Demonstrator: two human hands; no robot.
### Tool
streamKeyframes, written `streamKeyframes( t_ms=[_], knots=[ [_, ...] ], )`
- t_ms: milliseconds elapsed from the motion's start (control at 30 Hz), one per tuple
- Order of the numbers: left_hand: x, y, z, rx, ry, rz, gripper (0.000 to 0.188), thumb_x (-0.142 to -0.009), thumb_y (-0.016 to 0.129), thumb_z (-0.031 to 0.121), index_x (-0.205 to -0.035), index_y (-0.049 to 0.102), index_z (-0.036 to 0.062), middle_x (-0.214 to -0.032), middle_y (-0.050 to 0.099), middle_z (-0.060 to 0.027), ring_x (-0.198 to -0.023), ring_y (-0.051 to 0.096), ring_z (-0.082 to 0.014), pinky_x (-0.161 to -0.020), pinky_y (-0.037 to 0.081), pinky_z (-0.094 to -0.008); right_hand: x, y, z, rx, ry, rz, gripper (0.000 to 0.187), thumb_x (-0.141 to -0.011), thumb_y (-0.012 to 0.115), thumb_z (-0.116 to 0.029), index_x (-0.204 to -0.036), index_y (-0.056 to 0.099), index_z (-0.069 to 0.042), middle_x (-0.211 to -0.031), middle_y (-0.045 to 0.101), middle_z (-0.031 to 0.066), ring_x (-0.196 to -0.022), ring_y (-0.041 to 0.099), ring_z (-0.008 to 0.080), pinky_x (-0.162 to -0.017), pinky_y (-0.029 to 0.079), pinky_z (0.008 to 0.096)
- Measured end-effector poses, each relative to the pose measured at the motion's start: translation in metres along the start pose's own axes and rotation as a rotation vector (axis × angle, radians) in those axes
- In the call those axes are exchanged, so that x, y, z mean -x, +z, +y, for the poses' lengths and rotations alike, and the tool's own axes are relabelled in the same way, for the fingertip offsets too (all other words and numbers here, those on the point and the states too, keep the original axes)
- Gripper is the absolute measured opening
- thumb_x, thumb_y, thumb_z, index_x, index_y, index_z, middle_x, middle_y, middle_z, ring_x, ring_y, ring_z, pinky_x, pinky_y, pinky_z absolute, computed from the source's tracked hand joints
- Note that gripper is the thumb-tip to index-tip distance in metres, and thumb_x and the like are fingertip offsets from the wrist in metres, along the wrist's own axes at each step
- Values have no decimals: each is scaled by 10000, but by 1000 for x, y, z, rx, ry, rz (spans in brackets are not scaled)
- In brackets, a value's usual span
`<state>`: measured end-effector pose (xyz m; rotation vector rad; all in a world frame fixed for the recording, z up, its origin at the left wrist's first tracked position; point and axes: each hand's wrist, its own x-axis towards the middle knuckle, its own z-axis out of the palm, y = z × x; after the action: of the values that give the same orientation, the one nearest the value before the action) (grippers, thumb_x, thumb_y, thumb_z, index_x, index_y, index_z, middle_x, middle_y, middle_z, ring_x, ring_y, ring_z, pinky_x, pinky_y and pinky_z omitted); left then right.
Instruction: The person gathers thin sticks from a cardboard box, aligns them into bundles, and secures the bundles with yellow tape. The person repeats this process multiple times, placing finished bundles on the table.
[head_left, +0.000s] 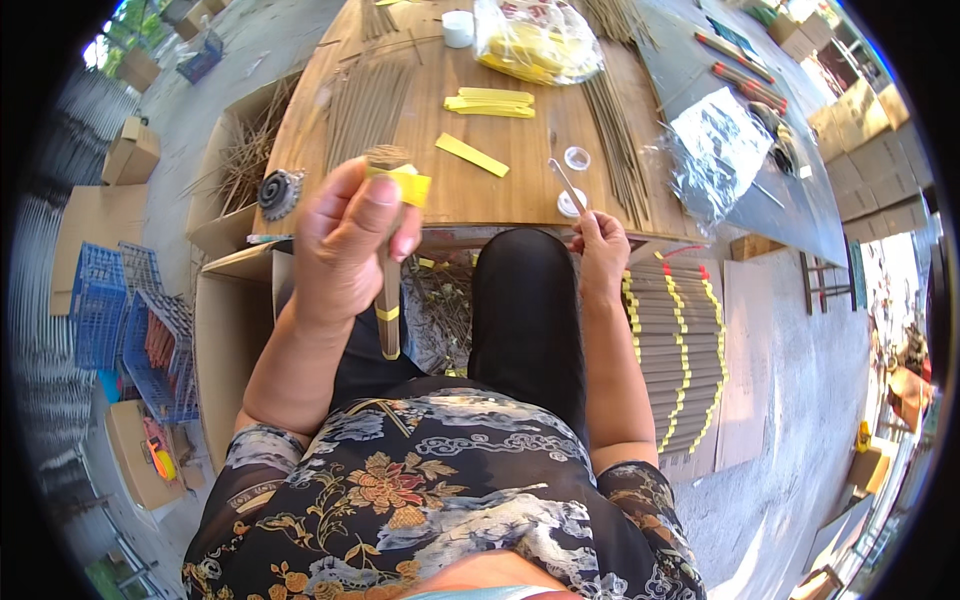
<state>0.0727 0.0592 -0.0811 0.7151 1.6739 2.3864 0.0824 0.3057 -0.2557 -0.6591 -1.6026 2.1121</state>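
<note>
My left hand [348, 245] is closed around a bundle of thin brown sticks [391, 285], raised above my lap at the table's near edge. Near the bundle's upper end a yellow paper strip [413, 188] is pressed under my thumb, one end sticking out to the right. Another yellow band circles the bundle lower down. My right hand [603, 243] pinches a thin stick [568, 182] with a whitish tip, pointing up and left. Beneath this stick sits a small white pot [570, 204], partly covered by the stick and fingers. A clear round lid [577, 158] lies just beyond.
On the wooden table [400, 140] lie yellow strips [490, 102], a plastic bag of yellow strips [535, 45], loose brown sticks [370, 110] and a dark toothed wheel [280, 193]. Banded bundles [680, 350] rest at lower right. A cardboard box [235, 330] stands left.
</note>
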Motion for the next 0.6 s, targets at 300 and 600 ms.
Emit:
streamKeyframes(
  t_ms=[300,600],
  knots=[
    [8,5,10,54,18,14,225,-895,516,216,-919,543,-6,-712,497,-17,-549,450,-65,-495,363,-184,22,3,-26,869,-486,169,259,-841,580,-200,-969,545,21,-897,582,106,-818,544,203,-699,445,308],
    [18,6,22,277,-34,-167,278,-885,526,274,-949,535,4,-738,506,-28,-545,429,-72,-479,355,-184,131,101,-90,-103,-37,-1200,294,-833,615,-162,-1036,463,-13,-836,546,16,-788,474,72,-710,420,233]
  ],
)
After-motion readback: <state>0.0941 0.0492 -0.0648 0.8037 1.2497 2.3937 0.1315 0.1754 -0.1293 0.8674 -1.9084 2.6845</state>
